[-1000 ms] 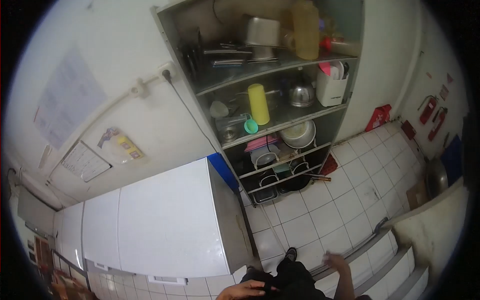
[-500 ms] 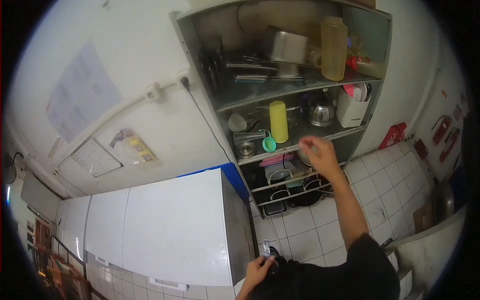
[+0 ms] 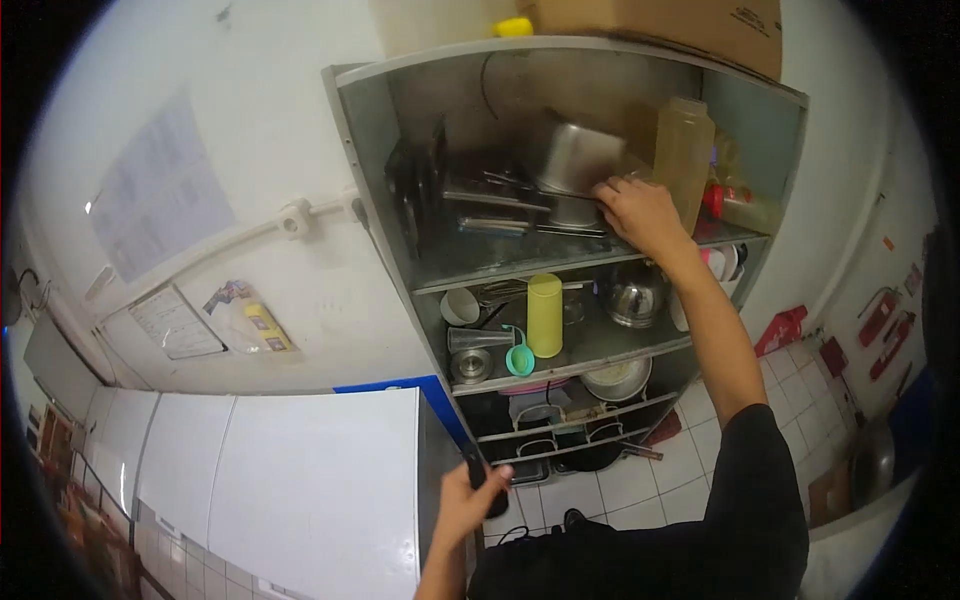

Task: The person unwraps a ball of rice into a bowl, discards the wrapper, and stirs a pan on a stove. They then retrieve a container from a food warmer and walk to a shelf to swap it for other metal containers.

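Note:
My right hand (image 3: 642, 212) reaches into the top shelf of the cabinet. Its fingers are curled together beside the stacked steel containers (image 3: 580, 158), and what they grip, if anything, is hidden. Knife-like utensils (image 3: 495, 227) and other long metal pieces lie left of it, and a tall yellowish plastic jug (image 3: 682, 165) stands just behind its wrist. Low by the cabinet's left side, my left hand (image 3: 468, 505) is closed around a dark object (image 3: 478, 470) with a narrow upper end, whose kind I cannot make out.
On the middle shelf stand a yellow tumbler (image 3: 545, 315), a green strainer-like cup (image 3: 519, 358) and a steel kettle (image 3: 635, 296). Pots (image 3: 617, 379) fill the lower racks. A white cabinet top (image 3: 320, 470) lies at left, and a cardboard box (image 3: 660, 30) sits above.
My right hand has risen from in front of the middle shelf to the steel containers on the top shelf. My left hand has moved up and left, and the view has tilted upward.

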{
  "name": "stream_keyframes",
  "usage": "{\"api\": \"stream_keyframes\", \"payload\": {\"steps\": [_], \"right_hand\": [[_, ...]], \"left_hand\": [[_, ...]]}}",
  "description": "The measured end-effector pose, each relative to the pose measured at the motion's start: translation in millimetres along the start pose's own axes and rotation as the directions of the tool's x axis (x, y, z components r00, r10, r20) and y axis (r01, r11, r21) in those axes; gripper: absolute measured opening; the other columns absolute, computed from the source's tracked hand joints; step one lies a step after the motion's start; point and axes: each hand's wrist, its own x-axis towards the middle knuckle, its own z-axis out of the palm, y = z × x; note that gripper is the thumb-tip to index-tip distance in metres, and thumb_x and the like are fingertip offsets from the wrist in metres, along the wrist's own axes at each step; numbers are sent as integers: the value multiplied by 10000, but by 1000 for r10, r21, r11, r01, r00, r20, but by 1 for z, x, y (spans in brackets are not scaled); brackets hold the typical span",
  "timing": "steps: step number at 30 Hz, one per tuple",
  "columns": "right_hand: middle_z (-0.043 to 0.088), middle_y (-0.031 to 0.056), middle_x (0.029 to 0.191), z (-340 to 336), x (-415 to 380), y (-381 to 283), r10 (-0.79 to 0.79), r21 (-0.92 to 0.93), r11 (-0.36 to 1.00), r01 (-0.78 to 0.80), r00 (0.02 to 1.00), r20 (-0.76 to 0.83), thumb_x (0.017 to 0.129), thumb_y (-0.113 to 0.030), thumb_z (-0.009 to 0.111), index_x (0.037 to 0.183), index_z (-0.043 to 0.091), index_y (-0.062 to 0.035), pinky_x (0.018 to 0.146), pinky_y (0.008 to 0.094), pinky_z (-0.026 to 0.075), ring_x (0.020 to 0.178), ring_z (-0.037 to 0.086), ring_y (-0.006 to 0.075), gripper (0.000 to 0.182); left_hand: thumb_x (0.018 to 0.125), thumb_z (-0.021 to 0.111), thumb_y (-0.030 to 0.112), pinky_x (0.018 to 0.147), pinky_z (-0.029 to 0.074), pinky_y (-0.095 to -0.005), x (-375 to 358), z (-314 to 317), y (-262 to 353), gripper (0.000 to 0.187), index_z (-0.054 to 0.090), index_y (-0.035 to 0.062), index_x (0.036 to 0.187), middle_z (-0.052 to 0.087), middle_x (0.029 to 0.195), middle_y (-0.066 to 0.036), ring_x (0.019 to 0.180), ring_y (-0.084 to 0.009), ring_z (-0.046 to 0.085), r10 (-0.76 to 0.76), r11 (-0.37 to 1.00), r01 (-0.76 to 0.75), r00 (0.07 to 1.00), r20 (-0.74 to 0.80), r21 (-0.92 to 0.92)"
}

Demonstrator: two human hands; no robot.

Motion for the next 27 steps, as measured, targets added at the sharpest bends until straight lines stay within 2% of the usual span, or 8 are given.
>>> {"api": "stream_keyframes", "payload": {"steps": [3, 5, 6, 7, 14, 22, 25, 27], "right_hand": [[626, 37, 952, -5, 3, 7, -53, -13, 999, 52, 997, -57, 797, -125, 594, 1035, 631, -119, 659, 362, 548, 872, 633, 219, 241], [629, 33, 962, -6, 4, 12, -85, -22, 996, 84, 991, -107, 792, -114, 585, 1033, 634, -123, 646, 350, 552, 868, 634, 207, 246], [630, 31, 965, -6, 6, 15, -100, -22, 995, 98, 985, -138, 790, -107, 580, 1031, 636, -127, 646, 346, 552, 868, 633, 204, 249], [631, 29, 967, -5, 7, 18, -116, -25, 993, 114, 978, -170, 788, -101, 575, 1030, 638, -130, 645, 343, 552, 867, 633, 201, 252], [614, 36, 912, 1, 18, 28, -112, -32, 994, 108, 925, -363, 774, -121, 572, 1001, 662, -144, 716, 343, 519, 860, 611, 206, 246], [591, 41, 820, 5, 14, 15, 79, 140, 990, -24, 914, -399, 779, -175, 622, 940, 673, -140, 662, 355, 516, 809, 615, 221, 173], [602, 56, 814, -11, -9, -6, 58, 310, 951, -16, 990, -128, 766, -225, 696, 926, 653, -109, 654, 373, 511, 816, 609, 244, 202], [613, 59, 815, -9, -13, -8, -66, 238, 969, 62, 998, 7, 783, -255, 690, 903, 658, -98, 663, 375, 519, 822, 613, 240, 201]], "left_hand": [[845, 728, 223, 521, 450, -275, 39, 20, 94, 218, 657, 28, 911, 600, 607, -36, 542, -105, 539, 336, 891, -270, 933, -130, 365], [850, 705, 209, 543, 477, -313, 76, 33, 138, 251, 641, 65, 1045, 640, 677, -138, 589, -233, 643, 643, 660, -490, 761, -90, 569], [849, 690, 193, 541, 491, -344, 96, 41, 163, 280, 631, 83, 1100, 664, 752, -149, 619, -279, 655, 687, 556, -477, 725, -53, 680], [826, 670, 141, 544, 504, -364, 121, 50, 183, 332, 618, 99, 1150, 667, 874, -128, 636, -294, 655, 813, 313, -520, 580, 60, 795], [799, 663, 186, 569, 532, -340, 239, 112, 247, 260, 642, 125, 1051, 610, 939, -69, 683, -239, 672, 809, -351, -284, 388, 441, 892], [816, 584, 171, 570, 526, -360, 267, 124, 275, 114, 643, 95, 877, 666, 774, -84, 642, -250, 689, 763, -487, -203, 375, 527, 850], [828, 590, 206, 558, 523, -371, 281, 120, 282, 132, 648, 99, 877, 668, 757, -84, 641, -256, 688, 791, -488, -192, 314, 525, 851], [837, 601, 240, 551, 521, -371, 287, 118, 283, 153, 648, 101, 882, 668, 751, -81, 638, -261, 686, 805, -459, -194, 323, 498, 867]]}}
